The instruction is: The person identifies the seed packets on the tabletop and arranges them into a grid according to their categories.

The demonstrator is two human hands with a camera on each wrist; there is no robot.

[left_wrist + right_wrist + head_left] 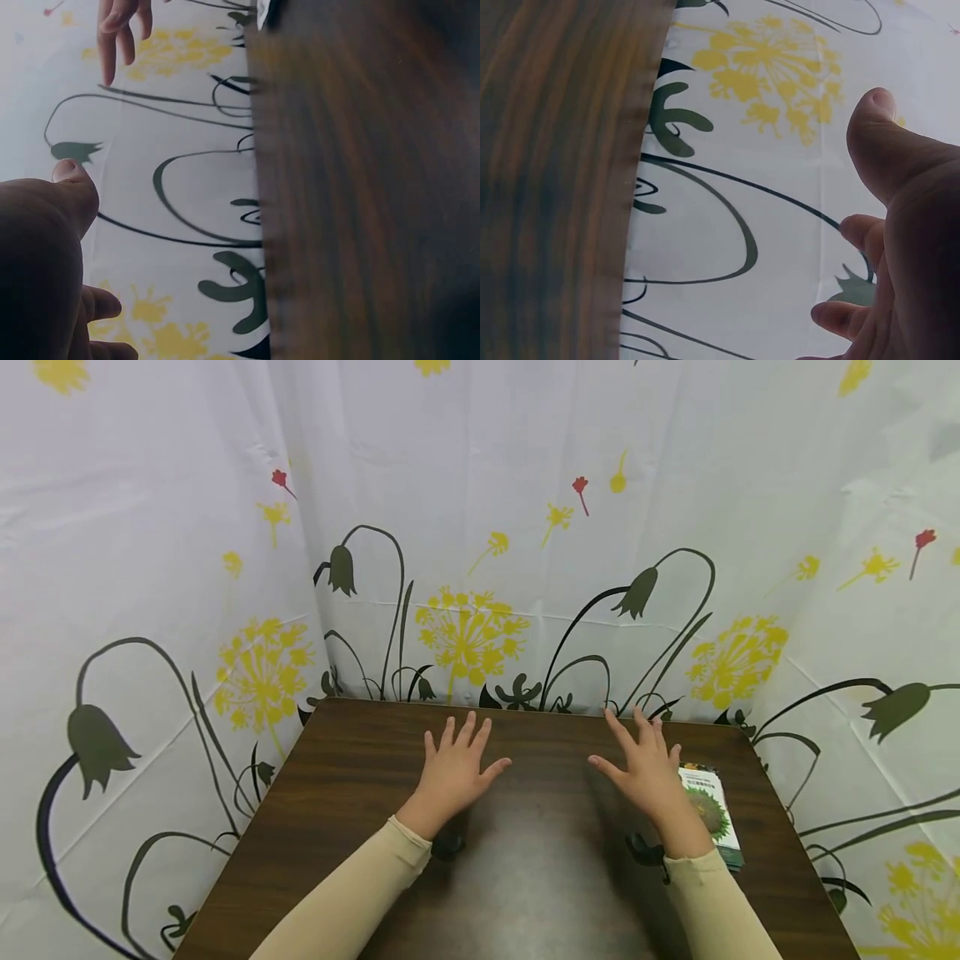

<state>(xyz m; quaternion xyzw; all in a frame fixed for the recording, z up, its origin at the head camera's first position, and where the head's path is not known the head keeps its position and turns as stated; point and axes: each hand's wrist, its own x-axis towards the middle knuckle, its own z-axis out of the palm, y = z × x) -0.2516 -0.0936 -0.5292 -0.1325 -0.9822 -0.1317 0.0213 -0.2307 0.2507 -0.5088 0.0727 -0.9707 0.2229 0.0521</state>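
Observation:
My left hand (456,772) hovers over the middle of the dark wooden table (540,893), its fingers spread and holding nothing. Opposite it, my right hand (647,772) is raised too, fingers spread apart and nothing in them. A stack of printed cards or booklets (711,810) lies on the table just right of the right hand, which partly covers it in the head view. The top one is white with a green spiky round picture. In the left wrist view the thumb (75,187) points up past the table's far edge. The right thumb (877,135) shows in the right wrist view.
A white curtain (480,468) printed with yellow, red and dark green flowers surrounds the table at the back and both sides. Dark wrist-camera mounts (645,850) sit under the wrists. The table's far edge runs along the curtain.

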